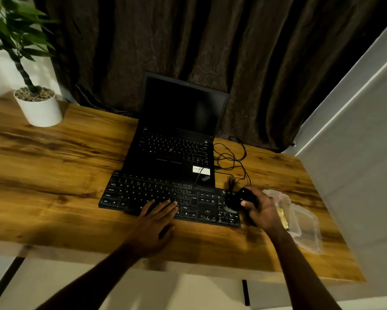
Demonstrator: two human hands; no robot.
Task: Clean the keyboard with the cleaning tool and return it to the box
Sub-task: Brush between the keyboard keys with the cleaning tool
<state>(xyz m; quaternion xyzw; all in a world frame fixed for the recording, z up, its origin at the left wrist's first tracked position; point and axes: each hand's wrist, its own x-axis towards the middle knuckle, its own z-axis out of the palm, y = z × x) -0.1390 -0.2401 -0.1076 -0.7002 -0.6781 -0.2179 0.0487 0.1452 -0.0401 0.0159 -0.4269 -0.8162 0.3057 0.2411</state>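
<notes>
A black keyboard (156, 195) lies on the wooden table (53, 166) in front of an open laptop. My left hand (159, 214) rests flat on its lower middle keys, fingers straight. My right hand (260, 211) grips a small black cleaning tool (241, 199) whose lower end touches the keyboard's right end, over the number pad. Just right of that hand sits a clear plastic box (300, 222), lid open, with something yellowish inside, partly hidden by my wrist.
A black laptop (176, 139) stands open behind the keyboard, a tangled black cable (230, 159) to its right. A potted plant in a white pot (39, 108) occupies the far left corner. Dark curtain behind; white wall close on the right.
</notes>
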